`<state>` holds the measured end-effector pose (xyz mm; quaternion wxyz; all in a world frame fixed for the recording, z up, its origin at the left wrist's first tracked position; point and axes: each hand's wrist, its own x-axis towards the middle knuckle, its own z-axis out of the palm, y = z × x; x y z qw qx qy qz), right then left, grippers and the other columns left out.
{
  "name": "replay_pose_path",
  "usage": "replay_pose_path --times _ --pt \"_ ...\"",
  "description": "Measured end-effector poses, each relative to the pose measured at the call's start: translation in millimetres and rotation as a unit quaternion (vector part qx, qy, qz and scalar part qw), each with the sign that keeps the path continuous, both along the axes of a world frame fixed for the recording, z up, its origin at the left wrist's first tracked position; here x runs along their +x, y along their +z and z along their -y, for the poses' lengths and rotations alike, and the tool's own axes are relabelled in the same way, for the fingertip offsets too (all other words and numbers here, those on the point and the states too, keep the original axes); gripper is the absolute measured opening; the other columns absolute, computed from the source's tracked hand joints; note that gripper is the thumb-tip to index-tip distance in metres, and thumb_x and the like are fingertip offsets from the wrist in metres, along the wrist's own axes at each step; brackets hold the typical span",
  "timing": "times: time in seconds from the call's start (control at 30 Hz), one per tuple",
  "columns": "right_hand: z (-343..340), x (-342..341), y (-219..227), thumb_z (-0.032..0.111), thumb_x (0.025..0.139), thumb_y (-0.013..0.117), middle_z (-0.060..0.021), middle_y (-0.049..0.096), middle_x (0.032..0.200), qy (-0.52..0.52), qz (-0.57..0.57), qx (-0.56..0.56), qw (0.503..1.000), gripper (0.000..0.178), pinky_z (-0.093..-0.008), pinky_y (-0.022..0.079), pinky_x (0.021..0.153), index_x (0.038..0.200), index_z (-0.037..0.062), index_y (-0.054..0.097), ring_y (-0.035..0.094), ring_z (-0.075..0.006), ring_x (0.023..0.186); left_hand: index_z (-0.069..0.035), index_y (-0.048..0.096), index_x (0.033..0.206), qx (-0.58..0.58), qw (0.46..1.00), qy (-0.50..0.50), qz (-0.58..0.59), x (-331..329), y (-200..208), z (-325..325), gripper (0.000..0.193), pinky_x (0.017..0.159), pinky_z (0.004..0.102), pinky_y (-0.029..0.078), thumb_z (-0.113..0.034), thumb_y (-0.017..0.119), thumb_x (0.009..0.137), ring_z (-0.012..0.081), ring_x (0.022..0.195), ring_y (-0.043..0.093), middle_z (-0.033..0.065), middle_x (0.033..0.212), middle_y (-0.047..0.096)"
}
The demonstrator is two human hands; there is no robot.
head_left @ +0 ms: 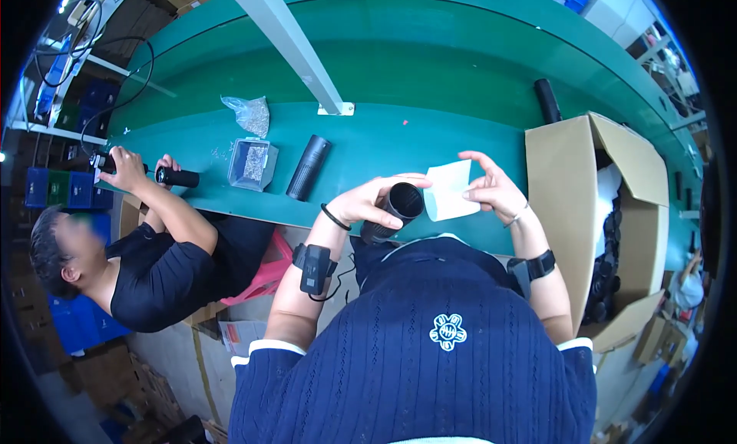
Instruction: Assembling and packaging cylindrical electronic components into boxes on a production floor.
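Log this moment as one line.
Left fingers: holding black tube, open end up | Right fingers: holding white sheet beside it | Green bench: black cylinder lying, grey bin

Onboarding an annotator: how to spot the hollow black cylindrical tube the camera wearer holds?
At the near edge of the long green table, find the wearer's left hand, left of a thin white sheet. It grips the tube, open mouth facing the camera; the neighbouring dark textured cylinder lies unheld.
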<state>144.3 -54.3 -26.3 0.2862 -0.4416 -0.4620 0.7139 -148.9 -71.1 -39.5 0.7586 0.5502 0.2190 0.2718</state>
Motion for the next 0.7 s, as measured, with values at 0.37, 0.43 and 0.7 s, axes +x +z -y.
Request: replay_pose_path --times 0.37,0.43,0.7 --pt "-14 15 -16 0.0 0.079 0.066 -0.0001 0.061 0.066 0.008 -0.013 -0.065 0.998 0.015 -0.0168 0.029 0.04 0.094 -0.0005 0.066 0.045 -0.0015 0.047 -0.006 0.05 0.134 0.101 0.991 -0.043 -0.073 6 10 0 0.077 0.109 0.0386 0.029 -0.022 0.083 0.066 0.0271 0.131 0.04 0.0143 0.141 0.043" --pt "-12 12 -15 0.002 0.081 0.066 0.0001 0.062 0.066 -0.015 -0.017 -0.056 0.998 0.015 -0.0166 0.03 0.041 0.095 -0.0009 0.066 0.046 -0.0018 0.048 -0.005 0.052 0.132 0.101 0.992 -0.035 -0.072 6 8 -1 0.075 0.109 0.0378 0.03 -0.021 0.083 0.066 0.0261 0.131 0.04 0.0145 0.142 0.042" --pt "-8 19 -18 0.011 0.089 0.064 0.0004 0.065 0.075 -0.127 0.081 0.128 0.98 0.015 -0.0168 0.036 0.047 0.101 0.0028 0.068 0.048 -0.0021 0.053 -0.004 0.051 0.123 0.101 0.961 0.2 -0.162 25 -37 9 0.066 0.098 0.0323 0.04 -0.022 0.083 0.068 0.0208 0.115 0.051 0.0127 0.122 0.053"
